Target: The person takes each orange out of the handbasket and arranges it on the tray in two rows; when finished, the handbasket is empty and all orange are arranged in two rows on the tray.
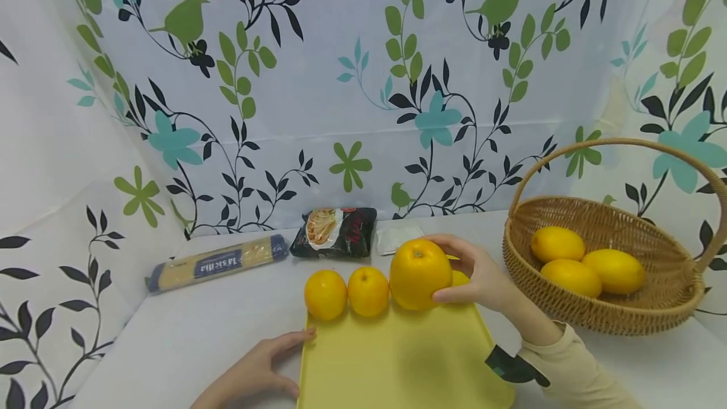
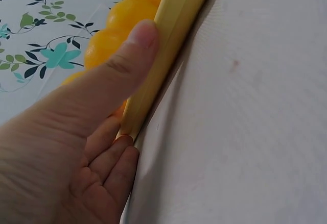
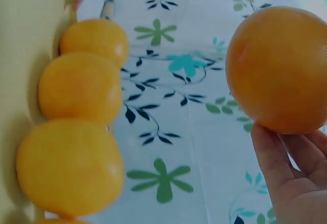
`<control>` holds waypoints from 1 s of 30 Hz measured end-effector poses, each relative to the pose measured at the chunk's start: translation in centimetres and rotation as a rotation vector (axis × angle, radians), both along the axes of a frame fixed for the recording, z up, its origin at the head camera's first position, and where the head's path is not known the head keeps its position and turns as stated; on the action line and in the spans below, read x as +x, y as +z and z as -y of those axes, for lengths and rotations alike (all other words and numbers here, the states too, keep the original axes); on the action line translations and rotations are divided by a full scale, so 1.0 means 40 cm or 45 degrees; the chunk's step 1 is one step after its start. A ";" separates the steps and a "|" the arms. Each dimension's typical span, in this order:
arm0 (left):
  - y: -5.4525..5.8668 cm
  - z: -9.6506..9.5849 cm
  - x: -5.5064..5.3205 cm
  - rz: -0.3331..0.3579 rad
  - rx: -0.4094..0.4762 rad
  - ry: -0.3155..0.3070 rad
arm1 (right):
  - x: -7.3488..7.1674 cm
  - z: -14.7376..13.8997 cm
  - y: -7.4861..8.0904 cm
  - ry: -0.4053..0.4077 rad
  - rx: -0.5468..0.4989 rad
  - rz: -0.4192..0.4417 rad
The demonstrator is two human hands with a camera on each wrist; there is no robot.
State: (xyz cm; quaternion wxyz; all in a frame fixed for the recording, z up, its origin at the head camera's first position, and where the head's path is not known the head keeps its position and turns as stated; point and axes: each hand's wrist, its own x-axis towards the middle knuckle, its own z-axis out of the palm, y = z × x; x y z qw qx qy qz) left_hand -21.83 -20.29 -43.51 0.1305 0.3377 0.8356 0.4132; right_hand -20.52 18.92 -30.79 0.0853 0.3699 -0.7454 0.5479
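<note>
My right hand [image 1: 479, 276] grips a large orange [image 1: 420, 273] from its right side, raised over the far part of a yellow tray [image 1: 392, 358]. In the right wrist view, fingertips support this orange from below, apart from the row on the tray. Along the tray's far edge sit a left orange [image 1: 325, 295] and a middle orange [image 1: 368, 291]; another yellow fruit [image 1: 461, 278] is partly hidden behind the held one. My left hand [image 1: 258, 365] touches the tray's left edge, its thumb [image 2: 120, 68] extended against the side wall and its fingers near the corner.
At the right stands a wicker basket [image 1: 602, 314] with a tall handle and three lemons [image 1: 613, 271]. Behind the tray lie a dark snack packet [image 1: 335, 233] and a small white packet [image 1: 397, 237]. A long pasta pack [image 1: 218, 264] lies left, before a patterned curtain [image 1: 341, 112].
</note>
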 end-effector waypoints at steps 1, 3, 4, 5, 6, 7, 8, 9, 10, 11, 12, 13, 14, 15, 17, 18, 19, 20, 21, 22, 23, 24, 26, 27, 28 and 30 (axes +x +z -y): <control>0.000 -0.001 0.001 -0.006 0.002 -0.003 | 0.002 0.012 -0.002 0.000 -0.007 0.014; 0.000 -0.002 0.001 -0.030 0.007 -0.007 | 0.004 0.037 -0.007 0.021 -0.026 0.033; 0.000 -0.002 0.002 -0.043 0.009 -0.007 | 0.005 0.049 -0.009 0.027 -0.032 0.039; -0.001 -0.002 0.002 -0.048 0.014 -0.006 | 0.007 0.060 -0.012 0.034 -0.035 0.048; -0.002 -0.001 0.001 -0.051 0.022 -0.005 | 0.008 0.072 -0.015 0.046 -0.040 0.056; -0.003 0.000 0.001 -0.055 0.031 -0.006 | 0.010 0.082 -0.019 0.061 -0.047 0.057; -0.004 0.001 0.000 -0.057 0.039 -0.005 | 0.012 0.092 -0.023 0.071 -0.049 0.062; -0.005 0.002 -0.001 -0.054 0.050 -0.008 | 0.014 0.102 -0.027 0.081 -0.051 0.072; -0.006 0.003 -0.001 -0.053 0.059 -0.012 | 0.017 0.112 -0.032 0.089 -0.051 0.086; -0.007 0.004 -0.001 -0.048 0.069 -0.015 | 0.021 0.121 -0.037 0.101 -0.050 0.101; -0.008 0.003 -0.001 -0.042 0.074 -0.016 | 0.024 0.129 -0.044 0.118 -0.051 0.121; -0.010 0.003 -0.001 -0.033 0.078 -0.013 | 0.027 0.137 -0.050 0.128 -0.048 0.146; -0.010 0.001 0.000 -0.029 0.072 -0.001 | 0.031 0.146 -0.058 0.135 -0.039 0.174; -0.011 0.000 0.002 -0.019 0.057 0.017 | 0.035 0.155 -0.066 0.151 -0.035 0.210; -0.007 -0.001 0.002 -0.019 0.010 0.059 | 0.038 0.174 -0.079 0.187 -0.021 0.254; -0.004 -0.001 0.001 -0.026 -0.014 0.077 | 0.039 0.183 -0.086 0.208 -0.016 0.274; -0.005 -0.001 0.005 -0.034 -0.035 0.090 | 0.042 0.194 -0.094 0.229 -0.011 0.292; -0.006 -0.001 0.009 -0.043 -0.056 0.102 | 0.046 0.204 -0.102 0.257 -0.010 0.302; -0.006 -0.001 0.011 -0.046 -0.065 0.108 | 0.049 0.214 -0.109 0.284 -0.013 0.313; -0.006 -0.002 0.013 -0.051 -0.067 0.107 | 0.052 0.223 -0.115 0.305 -0.010 0.316; -0.006 -0.003 0.015 -0.053 -0.065 0.107 | 0.055 0.231 -0.122 0.322 -0.006 0.315; -0.005 -0.004 0.015 -0.046 -0.061 0.107 | 0.058 0.239 -0.127 0.338 -0.005 0.325; -0.002 -0.005 0.014 -0.030 -0.052 0.109 | 0.063 0.251 -0.138 0.365 0.001 0.341; -0.001 -0.006 0.013 -0.020 -0.050 0.110 | 0.065 0.256 -0.143 0.376 0.003 0.353; 0.001 -0.006 0.012 -0.012 -0.048 0.110 | 0.066 0.260 -0.148 0.388 0.004 0.367; 0.003 -0.006 0.010 -0.004 -0.040 0.104 | 0.070 0.268 -0.158 0.409 -0.004 0.395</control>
